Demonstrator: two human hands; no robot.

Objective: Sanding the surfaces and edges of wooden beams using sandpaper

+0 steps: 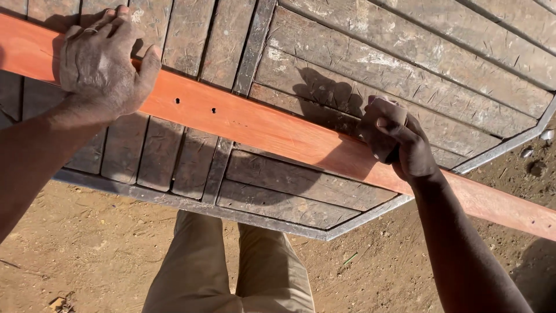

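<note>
A long reddish-orange wooden plank (255, 124) lies slantwise across a weathered slatted table (405, 64), running from upper left to lower right past the table's edge. Two small holes show in the plank near its left third. My left hand (104, 61) presses flat on the plank's upper left part, fingers draped over its far edge. My right hand (397, 139) is closed around a folded piece of sandpaper (385, 119) and holds it against the plank's middle.
The table has grey wooden slats in a metal frame (313, 232) with angled corners. Sandy ground (98, 249) lies below, with small stones (536, 168) at the right. My legs in tan trousers (231, 272) stand close to the table's near edge.
</note>
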